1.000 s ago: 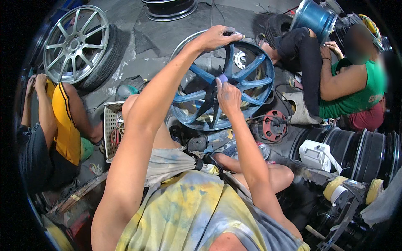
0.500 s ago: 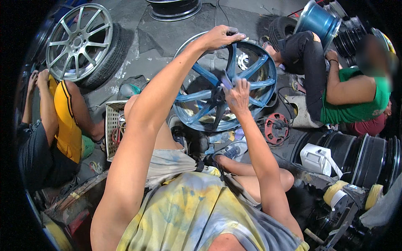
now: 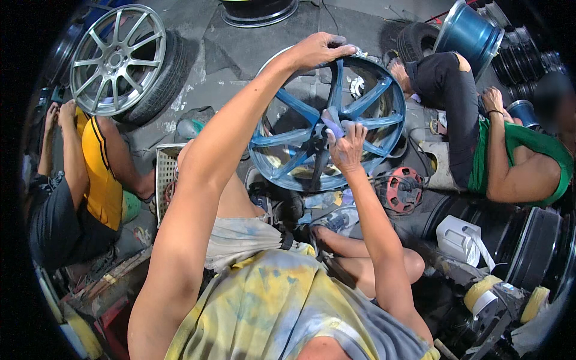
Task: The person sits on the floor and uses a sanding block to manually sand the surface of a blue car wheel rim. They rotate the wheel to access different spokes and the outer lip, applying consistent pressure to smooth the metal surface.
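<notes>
A blue multi-spoke wheel rim [image 3: 294,137] stands tilted in front of me, its dull paint scuffed pale in places. At its top edge, my left hand [image 3: 318,50] is closed over the lip, thumb and fingertips dusty. My right hand [image 3: 348,147] is near the hub, pinching a folded piece of purple sandpaper [image 3: 332,125] against the base of the upper spoke. The dark hub [image 3: 316,144] is partly covered by that hand. Below the rim, blue and yellowish scraps [image 3: 324,199] lie by my shoe.
On the left, a silver wheel [image 3: 117,60] leans on a tire beside a person in yellow-and-black shorts [image 3: 99,174]. A person in green [image 3: 528,159] sits at right, near a blue rim [image 3: 469,37]. A red reel [image 3: 403,189], beige basket [image 3: 165,174] and white container [image 3: 459,240] surround me.
My right hand and the sandpaper have shifted slightly down on the rim. My left hand keeps its hold. The person in green has leaned and turned, and the whole view has shifted a little.
</notes>
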Demonstrator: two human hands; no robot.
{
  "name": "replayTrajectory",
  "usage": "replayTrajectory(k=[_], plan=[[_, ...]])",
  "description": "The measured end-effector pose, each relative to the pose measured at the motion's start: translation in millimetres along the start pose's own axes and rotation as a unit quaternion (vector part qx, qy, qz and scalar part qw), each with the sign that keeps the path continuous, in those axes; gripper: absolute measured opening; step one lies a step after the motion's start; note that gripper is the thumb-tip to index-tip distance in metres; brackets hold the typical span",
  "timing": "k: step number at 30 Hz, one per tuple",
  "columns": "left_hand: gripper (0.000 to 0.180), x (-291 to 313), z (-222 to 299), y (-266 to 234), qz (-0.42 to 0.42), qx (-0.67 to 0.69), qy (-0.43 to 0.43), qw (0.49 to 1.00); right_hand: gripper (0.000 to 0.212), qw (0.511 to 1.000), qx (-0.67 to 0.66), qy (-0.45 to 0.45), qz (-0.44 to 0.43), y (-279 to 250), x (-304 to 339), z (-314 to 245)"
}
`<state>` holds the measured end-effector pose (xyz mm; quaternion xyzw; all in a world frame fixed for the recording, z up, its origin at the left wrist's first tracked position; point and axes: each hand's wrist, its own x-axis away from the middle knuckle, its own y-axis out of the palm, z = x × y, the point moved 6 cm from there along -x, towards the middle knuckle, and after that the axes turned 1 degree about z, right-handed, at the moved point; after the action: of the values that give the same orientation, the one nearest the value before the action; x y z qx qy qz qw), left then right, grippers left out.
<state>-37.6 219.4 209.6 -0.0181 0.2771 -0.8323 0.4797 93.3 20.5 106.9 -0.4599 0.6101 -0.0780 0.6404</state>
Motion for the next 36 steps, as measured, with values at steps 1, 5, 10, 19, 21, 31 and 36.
replayTrajectory(k=[1, 5, 10, 19, 21, 31, 36], plan=[[0.053, -0.2, 1.7, -0.9, -0.004, -0.001, 0.005, 1.000, 0.025, 1.000, 0.000, 0.004, 0.000, 2.6, -3.9, -1.7], [0.054, -1.9, -1.5, 0.1, 0.012, -0.005, 0.023, 1.000, 0.030, 1.000, -0.008, 0.013, 0.012, 15.9, -33.7, -9.5], [0.056, -2.7, -0.8, 0.3, -0.031, 0.003, -0.022, 0.999, 0.016, 0.994, -0.037, 0.095, -0.040, -29.3, 30.7, 14.7], [0.058, -2.6, -2.9, 5.1, 0.009, -0.025, 0.020, 0.999, 0.014, 0.963, -0.069, 0.234, -0.110, -58.8, 87.5, -10.8], [0.058, 3.3, 3.2, 6.4, 0.001, -0.016, 0.013, 1.000, 0.013, 0.967, -0.060, 0.234, -0.083, -63.4, 75.4, -16.8], [0.057, 15.2, 20.5, 9.4, -0.005, -0.018, -0.002, 1.000, 0.018, 0.882, -0.221, 0.401, -0.105, -64.7, 99.2, 6.9], [0.057, 22.4, 26.5, 15.6, -0.009, -0.001, 0.002, 1.000, 0.023, 0.879, -0.184, 0.415, -0.147, -63.5, 113.4, 4.5]])
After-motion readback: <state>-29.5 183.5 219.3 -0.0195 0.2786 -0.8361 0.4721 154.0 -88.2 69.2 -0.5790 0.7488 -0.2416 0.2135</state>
